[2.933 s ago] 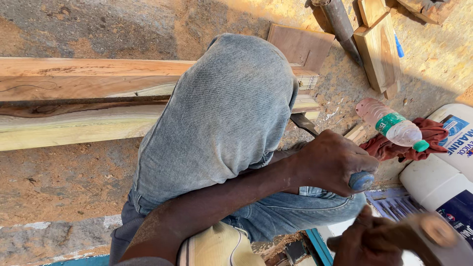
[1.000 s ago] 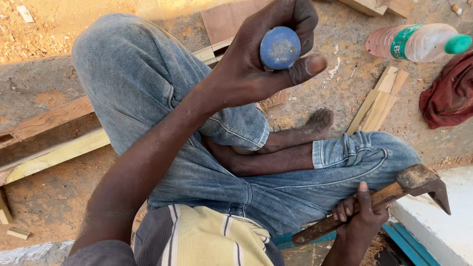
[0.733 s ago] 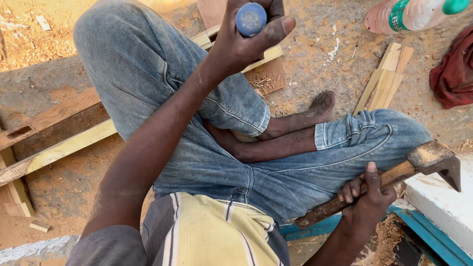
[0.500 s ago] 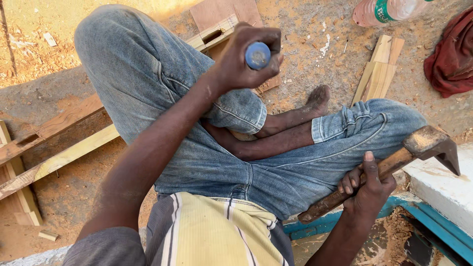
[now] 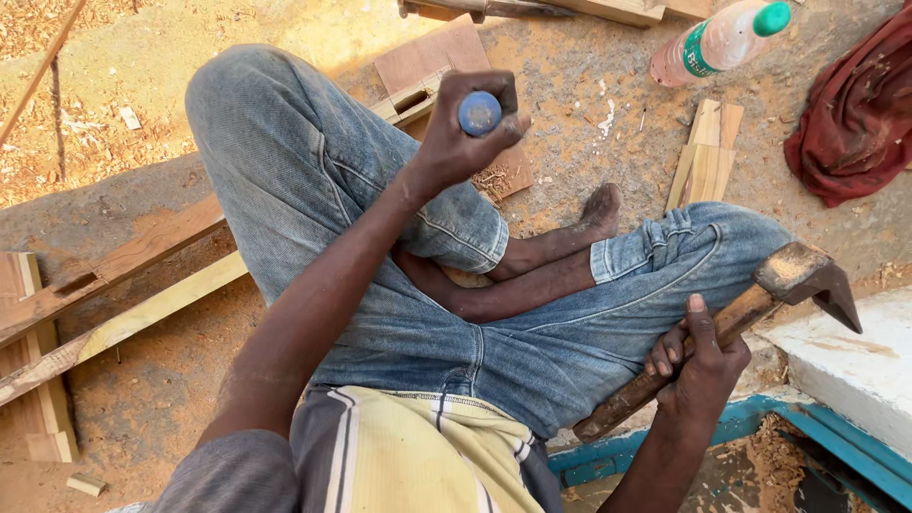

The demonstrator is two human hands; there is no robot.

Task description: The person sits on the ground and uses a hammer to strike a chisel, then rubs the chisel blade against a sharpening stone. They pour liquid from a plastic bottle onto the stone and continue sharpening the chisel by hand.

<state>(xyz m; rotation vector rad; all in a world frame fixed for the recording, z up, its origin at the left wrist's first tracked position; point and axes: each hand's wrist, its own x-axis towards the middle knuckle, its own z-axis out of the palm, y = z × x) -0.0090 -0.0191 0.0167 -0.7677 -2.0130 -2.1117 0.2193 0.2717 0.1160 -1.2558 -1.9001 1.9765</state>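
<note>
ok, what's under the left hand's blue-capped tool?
The left hand grips the blue-capped tool above a notched wooden board. The hand hides its lower end, so contact cannot be seen.

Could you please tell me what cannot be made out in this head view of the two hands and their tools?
- Blue-capped tool: only its butt shows; the left hand wraps the rest, so its tip is hidden.
- Hammer: the right hand covers mid-handle.
- Red cloth: cut off by the right edge.
- Wooden beam: partly hidden behind the knee.
</note>
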